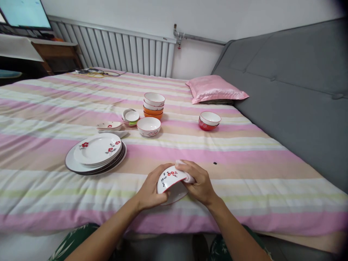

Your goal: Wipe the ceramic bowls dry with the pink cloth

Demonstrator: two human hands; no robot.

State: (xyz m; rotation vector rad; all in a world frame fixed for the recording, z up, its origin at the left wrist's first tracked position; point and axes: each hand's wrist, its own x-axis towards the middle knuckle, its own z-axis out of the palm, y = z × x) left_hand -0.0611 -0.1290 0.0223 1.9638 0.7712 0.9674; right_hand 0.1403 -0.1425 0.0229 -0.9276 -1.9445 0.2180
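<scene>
A white bowl [170, 177] with red blossoms, dark writing and a red rim is tilted on its side above the front of the bed. My left hand [152, 188] is closed round its left side, the thumb at the rim. In my right hand [199, 183] a folded whitish cloth [188, 177] is pinched against the bowl's right side. Part of the bowl is hidden behind my fingers. Left of my hands lies a stack of plates [98, 148], the top ones white with red flowers.
Beyond stand a stack of bowls [154, 99], a single white bowl [149, 127], small dishes [132, 116] and shallow dishes [109, 125]. Two nested bowls [210, 119] sit to the right. A pink pillow [216, 88] lies by the grey headboard [288, 72]; cables [98, 73] lie far left.
</scene>
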